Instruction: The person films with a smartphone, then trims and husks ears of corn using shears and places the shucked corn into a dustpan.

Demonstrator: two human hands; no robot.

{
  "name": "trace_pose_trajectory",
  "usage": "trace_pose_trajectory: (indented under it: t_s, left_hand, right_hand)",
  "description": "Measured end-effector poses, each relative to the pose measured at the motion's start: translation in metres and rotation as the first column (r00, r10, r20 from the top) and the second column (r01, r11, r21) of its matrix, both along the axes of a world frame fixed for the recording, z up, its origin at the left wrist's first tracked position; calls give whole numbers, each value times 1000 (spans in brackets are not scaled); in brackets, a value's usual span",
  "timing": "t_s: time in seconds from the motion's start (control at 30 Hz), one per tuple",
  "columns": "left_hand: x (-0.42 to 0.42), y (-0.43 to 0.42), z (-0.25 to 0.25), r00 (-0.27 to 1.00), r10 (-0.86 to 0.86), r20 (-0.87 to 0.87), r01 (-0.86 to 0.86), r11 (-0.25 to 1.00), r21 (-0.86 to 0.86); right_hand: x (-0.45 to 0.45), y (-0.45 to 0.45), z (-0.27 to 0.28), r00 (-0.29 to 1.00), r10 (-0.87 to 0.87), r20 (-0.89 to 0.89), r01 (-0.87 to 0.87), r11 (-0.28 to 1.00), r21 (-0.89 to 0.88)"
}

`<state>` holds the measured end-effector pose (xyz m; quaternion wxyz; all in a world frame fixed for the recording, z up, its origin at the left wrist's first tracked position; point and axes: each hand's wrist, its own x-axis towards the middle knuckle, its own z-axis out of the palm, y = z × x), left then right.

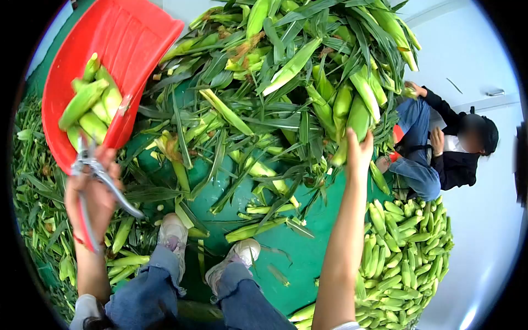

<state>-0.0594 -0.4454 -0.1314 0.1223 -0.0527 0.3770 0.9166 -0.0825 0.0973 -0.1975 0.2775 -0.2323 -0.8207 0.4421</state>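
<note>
Holding shears (88, 164) in left hand (100, 191), with fingers clamped around them and handles spread wide: one red along the palm, one metal, angled out toward the feet. Poised at the near edge of the red tub (135, 38), blades toward it; cannot tell if touching. Inside that tub: a small batch of husked-in green ears (83, 103), lying across each other. Right hand (358, 147) out at arm's length, at the low end of a big green ear of corn (359, 116), thumb to one side, fingers to the other, touching; cannot tell how tightly closed. Location of that ear: right-hand edge of the leafy pile (297, 66), packed in beside other ears and long leaves. Underfoot, green floor (316, 212) strewn with leaf scraps, stalk bits and loose ears, around two pale shoes (175, 234) below blue jeans (146, 283). Along the left side, thick leaf litter (41, 184), with a few ears near the left forearm. To the right of the right forearm, a big heap of ears (404, 264), husks on. Beyond that heap, low against the pale wall (495, 220), a co-worker (448, 124) in dark jacket and cap, with one hand at the pile's edge on something greenish, too small to tell, and the other close to the chest.
</note>
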Motion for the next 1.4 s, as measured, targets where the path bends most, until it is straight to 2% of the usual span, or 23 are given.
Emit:
trace_pose_trajectory:
  t_s: [0.03,0.07,0.1,0.23,0.3,0.37,0.4,0.43,0.47,0.53,0.57,0.63,0.73,0.8,0.97,1.03,1.07,1.1,1.17,1.23,1.3,1.33,1.4]
  left_hand:
    - [9,16,1,996,-81,21,82,995,-52]
    - [14,27,-13,974,-200,106,200,980,6]
    - [16,39,-16,929,-353,114,368,916,-162]
    - [34,98,-67,720,-665,197,694,684,-225]
    - [39,119,-88,726,-670,153,687,709,-158]
    - [30,123,-88,669,-734,120,718,679,153]
    - [29,123,-86,743,-647,168,646,760,73]
    - [27,122,-84,812,-549,199,562,827,-11]
    - [21,118,-83,826,-534,181,554,829,-79]
    - [11,118,-83,875,-479,74,444,731,-517]
    - [7,120,-84,883,-469,12,345,632,-694]
    - [1,130,-86,888,-459,-6,321,631,-707]
    - [-8,139,-90,884,-464,-49,299,645,-703]
    - [-10,136,-85,877,-473,82,432,705,-562]
    - [-10,117,-97,775,-523,353,589,801,-106]
    - [-10,112,-92,777,-546,314,558,828,60]
    - [-10,111,-91,789,-527,317,527,845,94]
    - [-12,111,-91,802,-506,316,493,861,127]
    - [-21,115,-96,838,-496,226,537,825,-178]
    - [-23,126,-97,888,-450,95,430,741,-516]
    - [-24,133,-95,836,-545,63,472,656,-589]
    - [-23,135,-92,829,-560,9,461,673,-579]
    - [-22,135,-87,810,-586,17,503,680,-533]
  right_hand:
    - [31,-48,24,999,41,-16,-44,920,-390]
    - [59,-70,22,996,12,-88,-62,798,-599]
    - [86,-95,16,992,-37,-123,-69,656,-752]
    - [167,-195,0,978,179,-105,-160,327,-931]
    - [183,-223,-13,907,345,-242,-251,-20,-968]
    - [180,-253,-15,832,496,-248,-232,-94,-968]
    - [184,-260,-27,773,634,-26,-381,431,-818]
    - [168,-257,-4,612,763,210,-592,617,-518]
    - [163,-260,-9,696,675,247,-528,713,-461]
    - [151,-261,-7,836,500,226,-399,837,-375]
    - [141,-258,-3,801,539,259,-474,836,-276]
    - [124,-265,1,683,589,433,-499,808,-313]
    - [118,-258,-2,702,649,293,-351,674,-650]
    - [123,-253,-10,719,686,108,-379,518,-767]
    - [138,-263,-36,813,582,-22,-289,371,-883]
    - [145,-255,-57,866,486,117,-191,538,-821]
    - [143,-263,-51,910,363,200,-204,813,-546]
    - [143,-262,-47,914,364,177,-287,892,-349]
    - [144,-260,-30,914,381,142,-394,915,85]
    - [133,-263,-16,834,527,162,-520,850,-84]
    - [119,-275,-32,889,457,-1,-396,769,-502]
    - [112,-272,-27,871,490,34,-353,674,-649]
    - [101,-266,-26,919,394,-14,-247,549,-799]
